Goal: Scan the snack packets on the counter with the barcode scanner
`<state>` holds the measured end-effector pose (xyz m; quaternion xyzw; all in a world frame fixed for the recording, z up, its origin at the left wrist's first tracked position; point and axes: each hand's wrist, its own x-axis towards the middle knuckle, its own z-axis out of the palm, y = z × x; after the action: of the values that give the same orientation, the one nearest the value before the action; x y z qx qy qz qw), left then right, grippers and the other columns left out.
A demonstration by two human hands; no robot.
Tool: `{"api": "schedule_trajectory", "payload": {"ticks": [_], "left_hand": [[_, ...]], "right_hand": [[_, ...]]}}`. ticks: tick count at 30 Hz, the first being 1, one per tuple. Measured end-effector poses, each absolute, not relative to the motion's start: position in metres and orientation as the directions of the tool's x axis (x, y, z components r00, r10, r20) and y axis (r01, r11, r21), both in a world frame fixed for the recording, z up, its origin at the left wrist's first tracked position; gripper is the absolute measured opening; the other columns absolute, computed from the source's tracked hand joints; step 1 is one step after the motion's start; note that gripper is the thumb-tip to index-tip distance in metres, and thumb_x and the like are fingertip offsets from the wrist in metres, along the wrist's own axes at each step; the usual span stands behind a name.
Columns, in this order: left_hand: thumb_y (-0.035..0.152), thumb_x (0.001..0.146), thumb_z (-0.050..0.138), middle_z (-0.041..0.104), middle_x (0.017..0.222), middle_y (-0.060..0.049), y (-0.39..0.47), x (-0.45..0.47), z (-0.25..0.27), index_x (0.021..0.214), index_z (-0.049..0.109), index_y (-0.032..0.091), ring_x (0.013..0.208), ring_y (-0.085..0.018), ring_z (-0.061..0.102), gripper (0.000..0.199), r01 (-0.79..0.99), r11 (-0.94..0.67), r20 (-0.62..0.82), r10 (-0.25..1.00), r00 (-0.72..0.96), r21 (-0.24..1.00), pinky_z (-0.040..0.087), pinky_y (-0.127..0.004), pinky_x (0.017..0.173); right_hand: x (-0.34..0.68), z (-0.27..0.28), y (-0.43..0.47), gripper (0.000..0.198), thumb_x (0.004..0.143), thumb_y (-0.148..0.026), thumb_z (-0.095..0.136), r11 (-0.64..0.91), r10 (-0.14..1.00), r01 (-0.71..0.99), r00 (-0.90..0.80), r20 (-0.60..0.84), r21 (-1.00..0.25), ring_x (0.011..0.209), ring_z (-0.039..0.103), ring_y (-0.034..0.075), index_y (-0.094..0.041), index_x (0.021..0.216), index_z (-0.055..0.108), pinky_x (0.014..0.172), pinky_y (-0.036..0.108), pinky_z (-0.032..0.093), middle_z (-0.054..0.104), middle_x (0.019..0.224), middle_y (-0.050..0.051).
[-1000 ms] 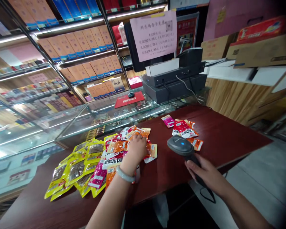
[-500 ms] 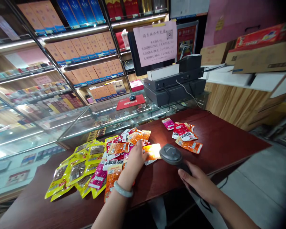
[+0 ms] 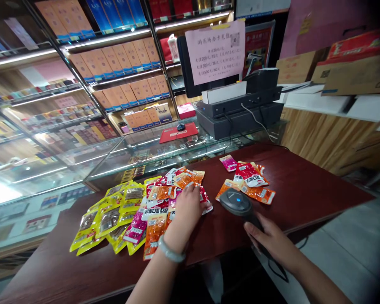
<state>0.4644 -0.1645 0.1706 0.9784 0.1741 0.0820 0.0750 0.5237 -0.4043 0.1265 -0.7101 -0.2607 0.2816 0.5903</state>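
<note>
My left hand (image 3: 190, 202), with a pale bangle at its wrist, bends over the right edge of a heap of small snack packets. Its fingers and thumb close on a red snack packet (image 3: 205, 195), partly covered by the hand. Orange packets (image 3: 156, 232) and a magenta packet (image 3: 135, 228) lie in the same heap, beside yellow snack bags (image 3: 109, 219). In my right hand (image 3: 269, 236) is a black barcode scanner (image 3: 237, 202), gripped by its handle, a blue light showing on top. Just beyond the scanner head lies an orange packet (image 3: 226, 185), near a red-and-white packet (image 3: 250, 174).
The packets lie on a dark red-brown table (image 3: 307, 181). A glass display counter (image 3: 114, 162) adjoins its far side, with a red mat (image 3: 167, 134) and mouse. A cash drawer (image 3: 215, 122) and monitor stand behind. Cardboard boxes (image 3: 354, 76) are at the right.
The orange packet has gone from my left hand to the group on the right. My left hand is back over the heap. The scanner's bright beam is off and its blue light is on.
</note>
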Motion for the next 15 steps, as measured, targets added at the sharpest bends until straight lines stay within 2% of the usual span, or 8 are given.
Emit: {"api": "schedule_trajectory", "payload": {"ticks": [3,6,8,12,15], "left_hand": [[0.053,0.083,0.063,0.051,0.143,-0.014,-0.169,0.43,0.162,0.137,0.05,0.02,0.136,-0.031,0.044,0.065,0.231,-0.969,0.069,0.237,0.969,0.084,0.028,-0.05,0.116],[0.056,0.084,0.059,0.039,0.152,-0.013,-0.179,0.409,0.147,0.145,0.041,0.02,0.143,-0.029,0.033,0.073,0.17,-0.983,0.042,0.173,0.984,0.076,0.017,-0.053,0.12],[0.056,0.085,0.058,0.037,0.154,-0.012,-0.184,0.401,0.142,0.147,0.04,0.02,0.144,-0.028,0.031,0.073,0.164,-0.981,0.019,0.167,0.986,0.104,0.018,-0.052,0.12],[0.041,0.088,0.059,0.049,0.146,-0.005,-0.185,0.388,0.146,0.142,0.047,0.028,0.14,-0.025,0.04,0.056,0.144,-0.97,-0.008,0.145,0.989,0.195,0.018,-0.05,0.121],[0.024,0.087,0.058,0.05,0.146,-0.006,-0.176,0.384,0.15,0.14,0.049,0.026,0.137,-0.023,0.042,0.053,0.271,-0.947,0.065,0.286,0.956,0.173,0.028,-0.044,0.118]], "right_hand": [[0.524,0.127,-0.403,0.05,0.09,-0.059,0.051,-0.183,0.731,0.034,0.673,-0.113,-0.982,0.045,0.043,0.011,-0.016,0.115,0.051,0.046,0.024,0.038,0.048,0.055,-0.007],[0.522,0.129,-0.402,0.047,0.09,-0.059,0.05,-0.193,0.742,0.044,0.661,-0.116,-0.98,0.046,0.043,0.012,-0.017,0.112,0.052,0.046,0.024,0.038,0.046,0.055,-0.007],[0.52,0.131,-0.403,0.047,0.091,-0.058,0.05,-0.19,0.75,0.052,0.652,-0.111,-0.98,0.046,0.043,0.012,-0.017,0.114,0.052,0.046,0.024,0.038,0.046,0.057,-0.007],[0.518,0.13,-0.404,0.048,0.091,-0.056,0.051,-0.184,0.757,0.069,0.646,-0.096,-0.981,0.048,0.042,0.011,-0.016,0.118,0.053,0.046,0.023,0.037,0.045,0.059,-0.007],[0.516,0.129,-0.404,0.049,0.091,-0.054,0.052,-0.179,0.762,0.079,0.641,-0.088,-0.981,0.048,0.042,0.01,-0.015,0.121,0.054,0.046,0.023,0.037,0.047,0.06,-0.006]]}}
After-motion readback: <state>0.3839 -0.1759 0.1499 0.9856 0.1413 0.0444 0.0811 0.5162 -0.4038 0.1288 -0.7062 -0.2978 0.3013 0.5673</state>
